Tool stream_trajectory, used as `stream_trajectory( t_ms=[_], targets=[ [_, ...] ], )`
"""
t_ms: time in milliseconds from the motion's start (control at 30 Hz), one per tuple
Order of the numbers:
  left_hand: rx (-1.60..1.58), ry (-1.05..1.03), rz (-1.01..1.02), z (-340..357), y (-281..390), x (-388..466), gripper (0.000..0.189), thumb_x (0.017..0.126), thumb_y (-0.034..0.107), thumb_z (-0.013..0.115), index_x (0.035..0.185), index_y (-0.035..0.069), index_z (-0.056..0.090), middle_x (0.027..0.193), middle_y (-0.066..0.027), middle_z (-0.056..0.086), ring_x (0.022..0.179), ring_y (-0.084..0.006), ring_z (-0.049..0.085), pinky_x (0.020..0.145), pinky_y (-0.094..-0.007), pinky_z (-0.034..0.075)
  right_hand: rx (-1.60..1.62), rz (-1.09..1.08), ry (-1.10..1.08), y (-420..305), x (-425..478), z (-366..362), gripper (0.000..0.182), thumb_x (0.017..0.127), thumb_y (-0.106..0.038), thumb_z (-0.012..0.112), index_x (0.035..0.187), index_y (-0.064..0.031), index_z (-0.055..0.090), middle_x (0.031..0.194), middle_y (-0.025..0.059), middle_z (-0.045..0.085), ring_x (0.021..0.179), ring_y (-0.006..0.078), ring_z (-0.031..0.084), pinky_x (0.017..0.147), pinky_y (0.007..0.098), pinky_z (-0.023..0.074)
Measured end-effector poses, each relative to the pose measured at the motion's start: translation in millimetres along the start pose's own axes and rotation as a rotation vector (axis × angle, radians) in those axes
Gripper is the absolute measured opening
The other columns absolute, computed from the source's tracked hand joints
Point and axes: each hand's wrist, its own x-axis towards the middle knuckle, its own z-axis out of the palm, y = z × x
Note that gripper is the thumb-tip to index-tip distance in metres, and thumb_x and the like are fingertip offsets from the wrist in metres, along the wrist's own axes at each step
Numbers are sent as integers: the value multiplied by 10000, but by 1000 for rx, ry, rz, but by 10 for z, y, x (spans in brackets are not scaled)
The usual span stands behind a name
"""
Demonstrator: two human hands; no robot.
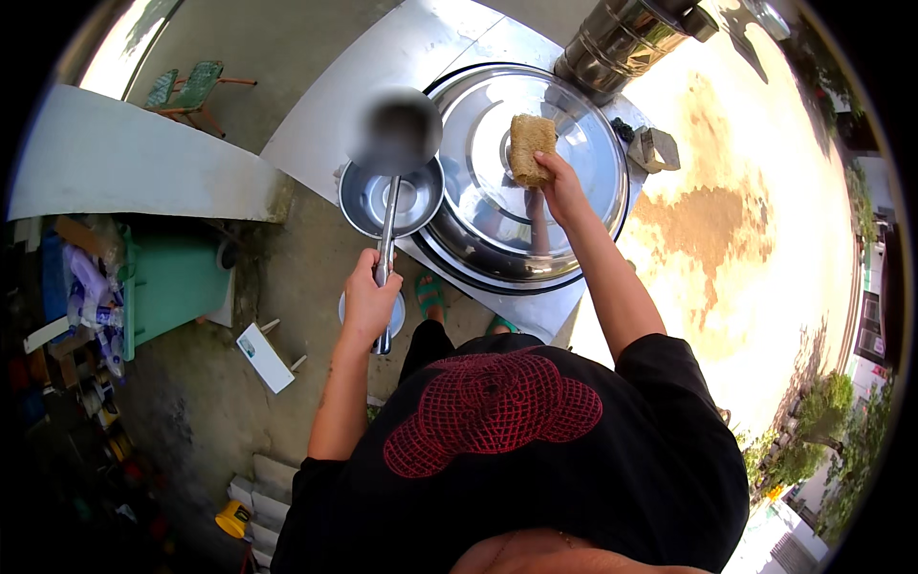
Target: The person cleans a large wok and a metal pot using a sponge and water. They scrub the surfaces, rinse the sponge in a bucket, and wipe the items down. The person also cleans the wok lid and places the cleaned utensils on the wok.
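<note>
My left hand [369,294] grips the long metal handle of a ladle [391,215]. Its round head points away from me and looks blurred. Below the ladle is a stainless steel bowl [351,201] at the table's edge. My right hand [563,186] holds a tan loofah sponge [532,140], thumb on its near end. Under that hand lies a wide, shiny metal lid [581,194], apparently covering a large round pot [502,265]. I cannot tell whether the sponge touches the lid.
A pale table [323,122] bears these things, with a tall metal container [609,54] and a concrete block [654,149] behind. A white stool [269,359], a green bin [176,287] and a folding chair [197,90] stand leftward. A light-blue basin [398,316] sits below my left hand.
</note>
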Motion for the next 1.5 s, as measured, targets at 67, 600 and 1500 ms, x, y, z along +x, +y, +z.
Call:
stream_trajectory(
  t_ms=[67, 600, 1500],
  targets=[
    [8, -18, 33, -40, -102, 24, 165, 831, 42, 645, 978, 31, 571, 806, -39, 631, 619, -86, 548, 577, -274, 454, -10, -5, 26, -9, 38, 43, 358, 921, -208, 604, 1196, 19, 577, 1091, 113, 660, 946, 217, 643, 868, 340, 500],
    [-17, -66, 90, 138, 257, -102, 172, 815, 100, 630, 932, 14, 537, 830, -133, 586, 755, -263, 573, 725, -375, 468, -1277, -622, -56, -338, -465, 1343, 557, 818, -300, 712, 1271, -18, 549, 1182, 167, 512, 1073, 310, 574, 936, 387, 486],
    [21, -145, 289, 604, 374, -85, 185, 778, 72, 627, 940, 8, 564, 957, -151, 538, 842, -323, 575, 787, -385, 467, -250, 293, 53, 338, -894, 751, 428, 967, -181, 574, 1264, 62, 385, 1163, 220, 575, 895, 301, 694, 697, 383, 618]
  ],
)
